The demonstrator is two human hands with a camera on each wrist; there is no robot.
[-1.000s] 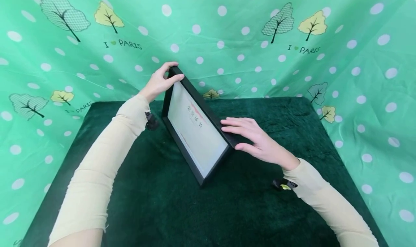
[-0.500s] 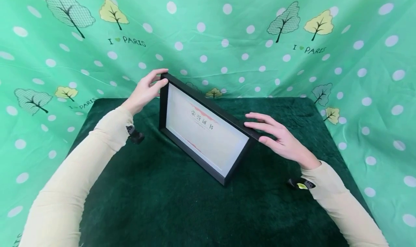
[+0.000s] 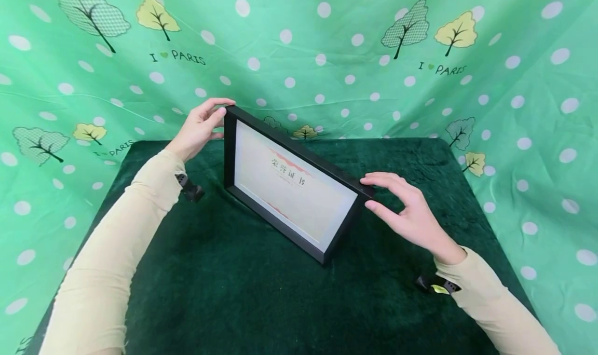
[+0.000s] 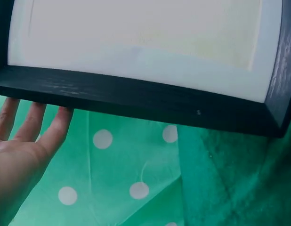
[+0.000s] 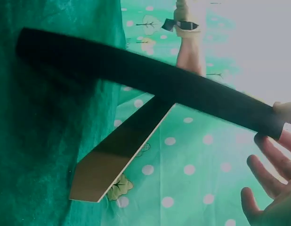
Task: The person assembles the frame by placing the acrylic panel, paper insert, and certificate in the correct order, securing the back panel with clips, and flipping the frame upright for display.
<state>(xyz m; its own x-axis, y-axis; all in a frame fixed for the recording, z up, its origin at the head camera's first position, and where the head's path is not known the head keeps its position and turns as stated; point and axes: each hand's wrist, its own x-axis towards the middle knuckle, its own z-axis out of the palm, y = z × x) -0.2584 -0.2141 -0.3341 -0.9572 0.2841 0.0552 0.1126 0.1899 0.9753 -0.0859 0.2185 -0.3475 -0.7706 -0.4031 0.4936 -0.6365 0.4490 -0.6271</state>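
A black picture frame (image 3: pixel 294 235) with a pale certificate (image 3: pixel 289 194) inside stands tilted on a dark green cloth, turned at an angle. At its upper left corner my left hand (image 3: pixel 198 126) grips the edge, thumb near the front; several of its fingers (image 4: pixel 56 127) show against the side in the left wrist view. My right hand (image 3: pixel 406 209) pinches the upper right corner between thumb and index finger, the other fingers (image 5: pixel 265 176) spread apart. Behind the frame, a brown support leg (image 5: pixel 103 174) sticks out in the right wrist view.
The dark green cloth (image 3: pixel 224 298) covers the table. A light green dotted curtain (image 3: pixel 322 28) with printed trees hangs at the back and both sides, close behind the frame. Both wrists wear a black strap with a small camera (image 3: pixel 191 189).
The frame has swung round so its front faces me more. My left hand has moved left and my right hand to the right with its corners; over the last half second they shift little.
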